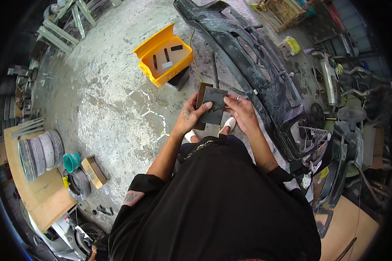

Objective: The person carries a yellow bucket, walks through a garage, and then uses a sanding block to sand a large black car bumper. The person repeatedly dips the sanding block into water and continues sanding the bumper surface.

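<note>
My left hand (188,114) is closed on a brown, flat-edged piece (201,95) and the left side of a dark grey sheet that looks like sandpaper (214,106). The sheet lies over the brown piece, its thumb-side edge under my left thumb. My right hand (243,112), a ring on one finger, pinches the sheet's upper right edge. Beyond my hands stands a cut-open yellow container (162,81) with cloudy liquid, several dark bars and a pale piece inside. It rests on a dark support (178,79).
A scuffed black car bumper (243,63) stands close to my right hand, running away from me. Tyres (43,152), a green bucket (72,162) and a cardboard box (94,172) are at left. Exhaust parts (333,82) lie at far right. My shoes (229,124) show below the sheet.
</note>
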{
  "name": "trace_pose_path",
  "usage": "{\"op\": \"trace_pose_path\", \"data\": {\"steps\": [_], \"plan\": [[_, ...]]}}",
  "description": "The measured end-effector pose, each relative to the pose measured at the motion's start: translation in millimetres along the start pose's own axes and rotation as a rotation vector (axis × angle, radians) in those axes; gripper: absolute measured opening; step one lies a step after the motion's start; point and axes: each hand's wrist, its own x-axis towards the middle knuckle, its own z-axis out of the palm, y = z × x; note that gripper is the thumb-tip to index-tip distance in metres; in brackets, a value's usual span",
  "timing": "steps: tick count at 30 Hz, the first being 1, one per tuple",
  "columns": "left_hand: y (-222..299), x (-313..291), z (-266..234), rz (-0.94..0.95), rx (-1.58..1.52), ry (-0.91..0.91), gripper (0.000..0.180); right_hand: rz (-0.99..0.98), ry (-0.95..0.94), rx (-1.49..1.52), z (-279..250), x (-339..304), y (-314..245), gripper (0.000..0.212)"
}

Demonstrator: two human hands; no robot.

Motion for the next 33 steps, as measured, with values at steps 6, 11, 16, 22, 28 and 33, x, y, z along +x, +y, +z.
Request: {"op": "trace_pose_path", "data": {"steps": [6, 11, 16, 22, 28, 33], "plan": [[-1, 2, 7, 0.015, 0.025, -0.027, 0.049, -0.049, 0.012, 0.269, -18, 23, 19, 0.013], [-2, -1, 4, -0.010, 0.039, -0.005, 0.050, -0.043, 0.033, 0.187, -17, 19, 16, 0.015], [-9, -3, 1, -0.006, 0.168, -0.004, 0.048, -0.074, 0.025, 0.036, -20, 19, 13, 0.013], [-8, -5, 1, -0.025, 0.103, 0.022, 0.047, -0.172, 0.048, -0.107, -17, 21, 18, 0.011], [-8, -7, -2, -0.010, 0.139, 0.022, 0.048, -0.191, 0.037, -0.108, -16, 21, 19, 0.013], [-10, -9, -4, 0.019, 0.119, 0.040, 0.047, -0.073, 0.043, -0.042, -8, 12, 19, 0.023]]}}
